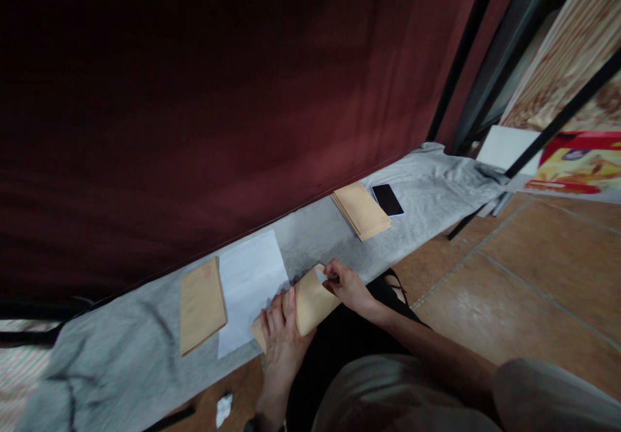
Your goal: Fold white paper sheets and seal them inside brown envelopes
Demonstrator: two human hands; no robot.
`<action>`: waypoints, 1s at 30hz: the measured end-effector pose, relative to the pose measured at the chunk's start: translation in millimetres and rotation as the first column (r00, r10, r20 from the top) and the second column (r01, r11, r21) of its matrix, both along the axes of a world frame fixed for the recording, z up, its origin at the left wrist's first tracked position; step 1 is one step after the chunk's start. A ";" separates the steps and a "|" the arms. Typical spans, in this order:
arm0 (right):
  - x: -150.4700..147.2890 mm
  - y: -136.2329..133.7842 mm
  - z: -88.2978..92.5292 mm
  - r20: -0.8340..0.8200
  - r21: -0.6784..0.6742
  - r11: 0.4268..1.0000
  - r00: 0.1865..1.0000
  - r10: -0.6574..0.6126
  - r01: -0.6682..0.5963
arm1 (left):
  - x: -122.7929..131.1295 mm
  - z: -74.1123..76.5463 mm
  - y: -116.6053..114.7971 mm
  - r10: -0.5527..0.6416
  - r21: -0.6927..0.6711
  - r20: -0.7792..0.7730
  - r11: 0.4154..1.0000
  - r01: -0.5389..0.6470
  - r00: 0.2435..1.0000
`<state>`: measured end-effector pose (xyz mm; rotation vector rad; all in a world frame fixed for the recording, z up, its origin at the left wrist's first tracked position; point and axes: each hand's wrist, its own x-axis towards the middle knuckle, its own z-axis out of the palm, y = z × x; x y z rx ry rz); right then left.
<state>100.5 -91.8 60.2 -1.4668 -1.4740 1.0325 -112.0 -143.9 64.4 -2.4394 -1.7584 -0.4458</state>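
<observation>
Envelope — oblong tan paper — spans left hand to right hand.

On the counter, left to right: an end envelope, a paper sheet just beside it, a held envelope at the near edge, then an envelope stack with a smartphone just to its right

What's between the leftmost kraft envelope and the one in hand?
A white paper sheet on the gray cloth, between leftmost envelope and handled envelope; seen in the head view.
</observation>
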 end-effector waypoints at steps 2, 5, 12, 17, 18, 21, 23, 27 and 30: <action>0.1 0.3 1.0 -0.004 -0.012 1.000 1.000 -0.022 0.022 | -0.4 -0.5 0.5 0.005 0.004 0.004 1.000 -0.005 1.000; 1.5 1.3 3.5 -0.009 -0.064 0.998 1.000 -0.026 0.026 | -1.2 -1.8 1.1 0.002 0.014 0.004 1.000 -0.002 1.000; 6.8 4.6 1.6 -0.120 -0.084 0.996 0.993 -0.006 -0.004 | -2.0 -4.3 3.0 -0.031 0.026 0.006 0.999 0.031 0.999; 8.1 9.5 -13.4 -0.387 -0.193 0.981 0.918 -0.090 0.015 | -1.5 -2.4 6.7 -0.061 0.067 0.054 0.996 0.057 0.997; 9.4 10.7 -15.8 -0.424 -0.201 0.979 0.899 -0.107 0.022 | -0.6 -0.7 7.1 -0.055 0.074 0.072 0.996 0.050 0.996; 15.2 13.6 -18.6 -0.562 -0.228 0.972 0.808 -0.178 0.056 | 5.3 4.4 6.9 -0.006 0.097 0.214 0.995 -0.016 0.977; 18.5 14.2 -17.6 -0.650 -0.244 0.967 0.727 -0.221 0.075 | 12.9 4.9 6.9 0.070 0.054 0.426 0.993 -0.103 0.902; 18.3 11.4 -15.8 -0.751 -0.257 0.963 0.611 -0.249 0.077 | 39.0 -2.5 13.1 0.402 -0.418 0.819 0.907 -0.054 0.410; 14.5 9.2 -19.5 -0.774 -0.272 0.958 0.572 -0.271 0.086 | 65.1 -6.7 25.5 0.631 -0.611 0.776 0.750 0.252 0.003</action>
